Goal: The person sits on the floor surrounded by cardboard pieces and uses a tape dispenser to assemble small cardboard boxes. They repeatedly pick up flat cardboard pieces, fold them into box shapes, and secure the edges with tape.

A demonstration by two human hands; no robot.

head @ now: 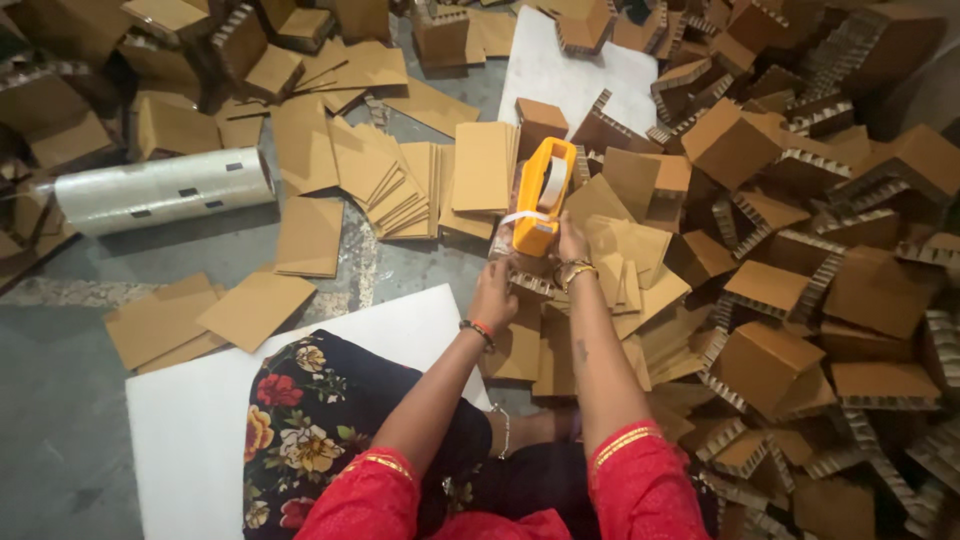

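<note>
the person sat on the grey concrete floor [60, 400] with a large white flat sheet [190, 420] under them, both arms stretched forward. the right hand [572, 240] was closed around the handle of a yellow plastic tape dispenser [540, 195] carrying a roll of clear tape, and held it upright just ahead of the knees. the left hand [495, 295] pressed down on a small brown honeycomb-edged cardboard piece [528, 285] right below the dispenser, fingers curled over its near edge. whether the dispenser's base touched that piece could not be told from where it showed.

to the right lay a deep heap of brown folded cardboard corner pieces [800, 290] with honeycomb edges showing, tumbled at every angle. ahead and to the left, flat brown cardboard squares [390, 185] were scattered and loosely stacked, some overlapping. further left a roll of clear plastic film [160, 190] lay on its side on the floor, well apart from the hands. another white sheet [560, 75] lay beyond the dispenser, partly buried by cardboard.
</note>
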